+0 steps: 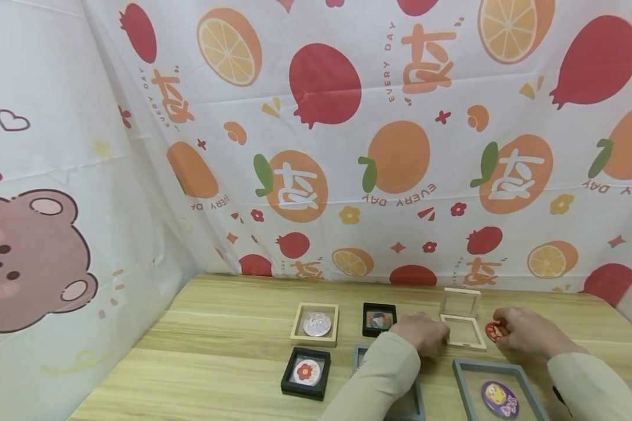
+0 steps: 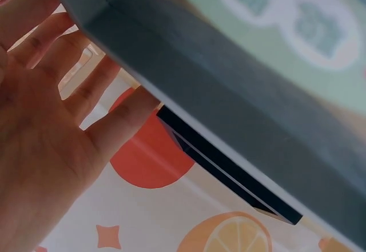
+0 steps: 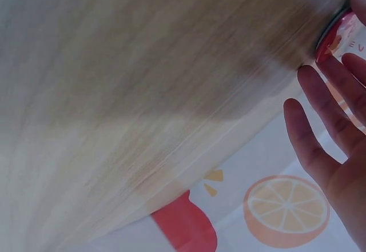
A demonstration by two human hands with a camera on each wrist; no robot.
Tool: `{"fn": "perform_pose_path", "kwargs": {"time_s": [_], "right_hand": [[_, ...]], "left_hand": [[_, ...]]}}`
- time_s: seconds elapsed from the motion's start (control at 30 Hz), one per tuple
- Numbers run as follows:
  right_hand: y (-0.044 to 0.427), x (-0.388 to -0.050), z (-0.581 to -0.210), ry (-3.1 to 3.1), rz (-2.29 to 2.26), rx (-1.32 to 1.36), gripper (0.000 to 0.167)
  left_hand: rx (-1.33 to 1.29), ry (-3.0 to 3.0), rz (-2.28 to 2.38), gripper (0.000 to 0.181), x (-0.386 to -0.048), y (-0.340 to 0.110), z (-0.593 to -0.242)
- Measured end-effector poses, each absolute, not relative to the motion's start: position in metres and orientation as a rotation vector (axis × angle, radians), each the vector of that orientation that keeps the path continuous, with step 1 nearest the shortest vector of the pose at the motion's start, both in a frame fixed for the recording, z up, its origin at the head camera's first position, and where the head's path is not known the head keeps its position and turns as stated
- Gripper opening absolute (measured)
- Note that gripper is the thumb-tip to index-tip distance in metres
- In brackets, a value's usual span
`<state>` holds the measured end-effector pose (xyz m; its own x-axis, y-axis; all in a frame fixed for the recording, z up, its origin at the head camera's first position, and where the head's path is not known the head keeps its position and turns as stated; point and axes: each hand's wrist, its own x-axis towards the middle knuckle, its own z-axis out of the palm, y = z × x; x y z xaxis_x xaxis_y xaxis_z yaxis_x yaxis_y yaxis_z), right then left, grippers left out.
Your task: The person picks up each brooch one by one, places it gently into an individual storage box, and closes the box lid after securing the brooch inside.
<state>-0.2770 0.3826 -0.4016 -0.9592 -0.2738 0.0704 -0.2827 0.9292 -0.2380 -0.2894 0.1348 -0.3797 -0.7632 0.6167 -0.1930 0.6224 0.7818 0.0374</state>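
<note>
A small wooden display frame (image 1: pixel 464 332) lies on the table with its lid raised at the back. My left hand (image 1: pixel 423 334) is at its left side, fingertips at the edge; in the left wrist view the fingers of that hand (image 2: pixel 43 126) are spread and fairly straight. To the right of the frame, my right hand (image 1: pixel 529 332) pinches a round red badge (image 1: pixel 495 332) by its edge. The right wrist view shows the badge (image 3: pixel 340 35) tilted between thumb and fingers, its face partly hidden by the right hand (image 3: pixel 337 120).
Nearest my arms are a grey frame with a purple badge (image 1: pixel 500 400) and another grey frame (image 1: pixel 416 403), partly under the left sleeve. Farther left stand a black frame (image 1: pixel 379 319), a wooden frame with a pale badge (image 1: pixel 316 324) and a black frame with a flower badge (image 1: pixel 306 372).
</note>
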Motion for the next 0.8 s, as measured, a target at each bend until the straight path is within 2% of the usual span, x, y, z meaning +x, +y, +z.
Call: {"fn": "perform_pose_path", "kwargs": {"time_s": [0.33, 0.57, 0.8], "right_hand": [[0.376, -0.278, -0.397, -2.992, 0.379, 0.463, 0.037], [0.373, -0.278, -0.395, -3.001, 0.386, 0.456, 0.042], [0.369, -0.277, -0.394, -2.988, 0.389, 0.451, 0.03]], "left_hand": [[0.976, 2.788, -0.043, 0.036, -0.29, 0.134, -0.381], [0.968, 2.783, -0.037, 0.035, -0.29, 0.134, -0.382], [0.969, 2.782, -0.045, 0.034, -0.288, 0.135, -0.381]]}}
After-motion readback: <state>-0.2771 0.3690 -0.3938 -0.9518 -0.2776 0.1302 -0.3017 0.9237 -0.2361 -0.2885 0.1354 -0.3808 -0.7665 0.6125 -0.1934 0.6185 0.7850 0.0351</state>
